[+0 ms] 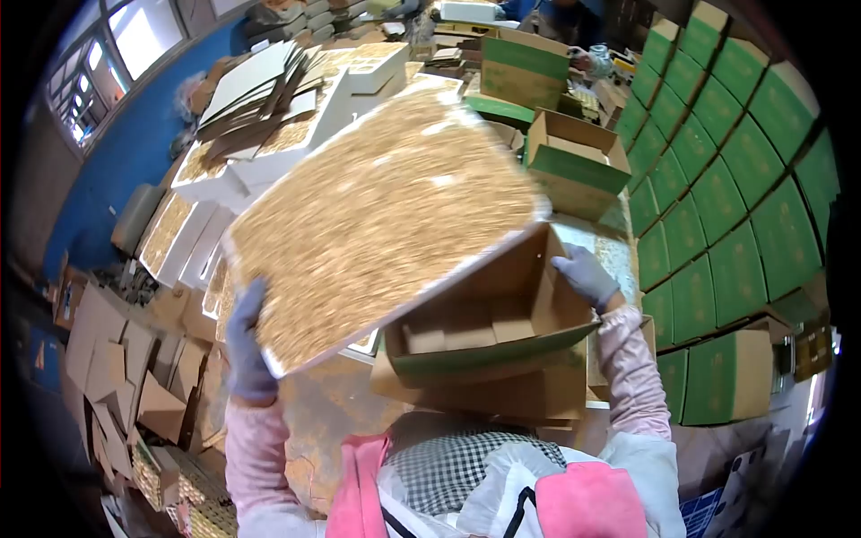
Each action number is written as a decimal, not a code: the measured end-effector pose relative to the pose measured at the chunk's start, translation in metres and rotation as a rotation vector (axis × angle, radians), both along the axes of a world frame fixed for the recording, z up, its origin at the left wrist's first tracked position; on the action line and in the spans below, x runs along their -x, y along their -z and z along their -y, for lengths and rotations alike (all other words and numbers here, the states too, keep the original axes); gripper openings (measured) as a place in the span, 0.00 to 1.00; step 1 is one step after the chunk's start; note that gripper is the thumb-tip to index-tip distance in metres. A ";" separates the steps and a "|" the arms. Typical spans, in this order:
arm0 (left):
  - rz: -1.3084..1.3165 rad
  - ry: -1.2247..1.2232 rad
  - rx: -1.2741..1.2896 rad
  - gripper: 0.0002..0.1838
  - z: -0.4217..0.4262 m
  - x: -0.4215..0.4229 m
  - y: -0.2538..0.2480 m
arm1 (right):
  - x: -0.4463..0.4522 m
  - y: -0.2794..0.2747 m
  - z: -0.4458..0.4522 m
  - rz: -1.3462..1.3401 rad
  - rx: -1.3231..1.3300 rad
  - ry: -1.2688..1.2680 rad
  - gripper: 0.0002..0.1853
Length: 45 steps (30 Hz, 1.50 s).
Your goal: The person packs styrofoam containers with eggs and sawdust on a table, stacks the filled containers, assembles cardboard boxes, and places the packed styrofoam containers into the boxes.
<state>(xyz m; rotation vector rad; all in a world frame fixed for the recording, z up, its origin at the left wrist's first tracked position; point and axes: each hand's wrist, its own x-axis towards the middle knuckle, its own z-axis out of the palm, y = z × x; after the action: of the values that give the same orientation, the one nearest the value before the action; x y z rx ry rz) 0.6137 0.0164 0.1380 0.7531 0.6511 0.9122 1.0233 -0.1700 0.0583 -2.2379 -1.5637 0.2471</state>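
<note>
My left hand (247, 341), in a grey glove, grips the near left edge of a white foam tray (404, 309). The tray is tilted and blurred by motion, and straw-coloured shreds (386, 197) cover its top. My right hand (587, 276), also gloved, is closed at the right rim of an open green and brown cardboard box (493, 354). That box lies tilted below the tray, its inside partly visible and bare brown. The tray's near right edge covers the box's far left part. Beneath the box is another brown cardboard piece (520, 394).
Green boxes (700, 233) are stacked high on the right. Two more open cartons (578, 166) stand at the back. Straw-filled foam trays (211, 184) and flat cardboard sheets (247, 99) sit back left. Loose cardboard (134, 368) is piled at left. Another person's hand (583, 61) shows behind.
</note>
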 end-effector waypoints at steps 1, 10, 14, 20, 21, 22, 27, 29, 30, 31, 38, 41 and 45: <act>-0.021 0.102 -0.024 0.22 0.007 -0.032 -0.011 | -0.001 0.000 -0.001 0.021 0.007 0.010 0.13; 0.012 0.516 0.213 0.22 0.030 -0.138 0.047 | -0.047 0.070 0.040 -1.045 -0.541 0.176 0.12; -0.099 0.449 0.383 0.22 0.027 -0.110 0.043 | -0.035 0.036 0.034 -0.454 -0.274 -0.120 0.13; -0.686 0.467 -0.439 0.27 0.034 -0.108 0.083 | -0.041 0.040 0.029 -0.324 -0.236 -0.171 0.12; -0.870 0.531 -0.519 0.27 0.030 -0.109 0.082 | -0.033 0.022 0.028 -0.501 -0.178 -0.064 0.13; -1.080 0.487 -0.450 0.28 0.041 -0.119 0.070 | -0.041 0.034 0.027 -0.366 -0.203 -0.123 0.15; -1.150 0.123 -1.195 0.36 0.055 -0.097 0.052 | -0.031 0.019 0.026 -0.614 -0.093 0.059 0.17; -1.213 -0.291 -1.301 0.41 0.042 -0.068 0.049 | -0.025 0.018 0.025 -0.708 -0.110 0.132 0.16; -1.332 -0.567 -1.167 0.42 0.023 -0.035 0.064 | -0.024 0.016 0.023 -0.754 -0.116 0.143 0.15; -1.352 -0.829 -0.973 0.41 -0.001 -0.002 0.084 | -0.026 0.018 0.019 -0.749 -0.107 0.153 0.15; -0.141 -0.530 0.095 0.33 -0.109 0.128 0.247 | -0.022 0.022 0.017 -0.593 -0.086 0.214 0.16; -0.100 -0.571 0.031 0.25 -0.094 0.136 0.233 | -0.017 0.019 0.015 -0.593 -0.097 0.246 0.16; -0.075 -0.661 -0.095 0.27 -0.060 0.157 0.209 | 0.002 0.000 0.009 -0.649 -0.076 0.278 0.17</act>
<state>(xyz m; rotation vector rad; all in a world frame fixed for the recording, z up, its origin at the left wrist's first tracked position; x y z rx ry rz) 0.4568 0.0768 -0.0708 0.6646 0.9530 1.5313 1.0208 -0.1788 0.0584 -1.9949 -0.8960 0.7294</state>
